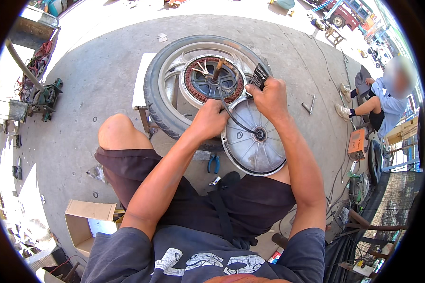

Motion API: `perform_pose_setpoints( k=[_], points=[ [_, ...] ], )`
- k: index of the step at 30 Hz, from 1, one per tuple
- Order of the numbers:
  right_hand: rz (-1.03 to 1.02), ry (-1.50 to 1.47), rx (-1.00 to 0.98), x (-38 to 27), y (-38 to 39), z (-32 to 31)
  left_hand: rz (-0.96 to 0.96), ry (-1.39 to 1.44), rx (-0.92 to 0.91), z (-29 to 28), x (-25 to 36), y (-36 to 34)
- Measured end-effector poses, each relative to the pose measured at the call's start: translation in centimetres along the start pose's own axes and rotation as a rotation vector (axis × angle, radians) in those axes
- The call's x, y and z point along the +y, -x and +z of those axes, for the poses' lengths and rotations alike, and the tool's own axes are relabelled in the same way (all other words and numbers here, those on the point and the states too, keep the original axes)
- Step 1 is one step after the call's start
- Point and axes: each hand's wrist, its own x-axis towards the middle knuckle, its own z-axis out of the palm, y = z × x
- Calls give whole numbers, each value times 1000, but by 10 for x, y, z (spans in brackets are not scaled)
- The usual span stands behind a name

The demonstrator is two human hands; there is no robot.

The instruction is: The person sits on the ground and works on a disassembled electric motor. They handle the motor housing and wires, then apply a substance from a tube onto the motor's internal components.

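Over concrete (104,85), the round cover (245,152) sits lapward of the right grip (271,99).

Bare forearms (167,172) reach forward, both hands (209,120) curled, the right farther out.

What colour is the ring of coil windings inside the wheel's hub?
The coil windings are reddish-brown, showing best in the head view.

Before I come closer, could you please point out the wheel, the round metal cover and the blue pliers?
Wheel (204,86), head view: on the dark plate at its centre.
Round metal cover (252,149), head view: on its ribbed face.
Blue pliers (217,163), head view: on the right-hand handle.
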Motion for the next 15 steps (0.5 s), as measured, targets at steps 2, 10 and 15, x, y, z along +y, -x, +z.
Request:
perform_pose_setpoints(
  k=[2,10,15],
  points=[
    [-1,-4,2,1,0,1,-2,-2,-5,0,3,-1],
    [-18,2,-1,6,0,3,-38,-40,-23,0,-1,-9],
    [-11,-3,-4,6,0,3,-41,-30,-16,-2,5,-9]
  ],
)
